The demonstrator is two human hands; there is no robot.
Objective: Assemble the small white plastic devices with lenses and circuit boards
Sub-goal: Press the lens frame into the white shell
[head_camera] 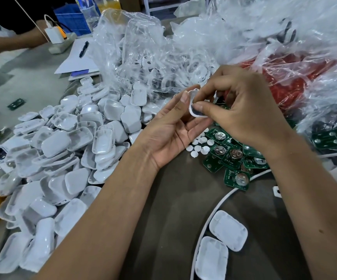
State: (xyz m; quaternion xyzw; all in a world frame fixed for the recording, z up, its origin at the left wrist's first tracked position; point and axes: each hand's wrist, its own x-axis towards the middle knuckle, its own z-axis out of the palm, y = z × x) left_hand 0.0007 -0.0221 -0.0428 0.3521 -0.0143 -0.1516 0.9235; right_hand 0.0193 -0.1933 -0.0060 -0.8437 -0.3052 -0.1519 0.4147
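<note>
My left hand (pixel 169 130) holds a small white plastic shell (pixel 192 100) between thumb and fingertips, palm up. My right hand (pixel 242 110) pinches the same shell from the right, thumb pressing on its dark inside. What lies inside the shell is mostly hidden by my fingers. Below my hands lie several green circuit boards (pixel 232 156) with round metal battery clips. Small white round lenses (pixel 198 146) are scattered beside them. Two closed white devices (pixel 222 245) lie near the front right.
A large heap of white shells (pixel 66 154) covers the left of the table. Clear plastic bags (pixel 155 51) with parts stand behind, over a red bag (pixel 284 81). A white cable (pixel 214 211) curves across the front. Another person's arm (pixel 12 41), a power strip and papers with a pen lie far left.
</note>
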